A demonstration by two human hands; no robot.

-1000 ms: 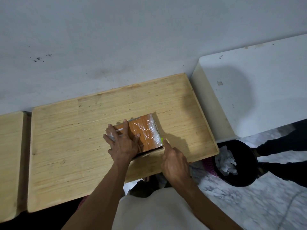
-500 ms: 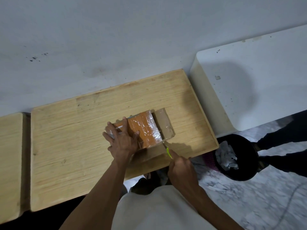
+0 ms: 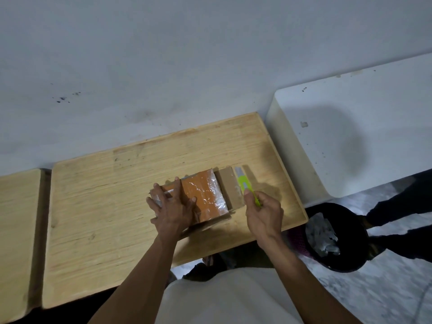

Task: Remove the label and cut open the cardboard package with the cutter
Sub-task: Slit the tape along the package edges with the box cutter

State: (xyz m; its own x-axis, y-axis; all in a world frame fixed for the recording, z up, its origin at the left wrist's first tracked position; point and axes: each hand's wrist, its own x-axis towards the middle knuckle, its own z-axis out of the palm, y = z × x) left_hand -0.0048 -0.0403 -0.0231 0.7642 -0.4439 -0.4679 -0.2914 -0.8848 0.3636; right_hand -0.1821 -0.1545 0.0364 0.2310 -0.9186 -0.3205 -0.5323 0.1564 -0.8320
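Lying near the middle of the wooden worktop, the cardboard package is pinned flat under the left hand, whose spread fingers are pressed over its left half, the grip wide and closed around nothing. The package's top is covered with orange material under glossy, wrinkled clear film, and a plain brown flap is folded out along its right edge. The cutter, lime green with a grey blade section, is held in the right hand, the grip pinched narrow around its rear end between thumb and fingertips. The cutter is laid just beside the flap's right edge, its tip pointed away from the person; whether the blade touches the cardboard cannot be told. A second wooden board is seen at the left, a white bench-like surface at the right, and a black bin holding crumpled pale scraps on the marbled floor below the worktop's right corner.
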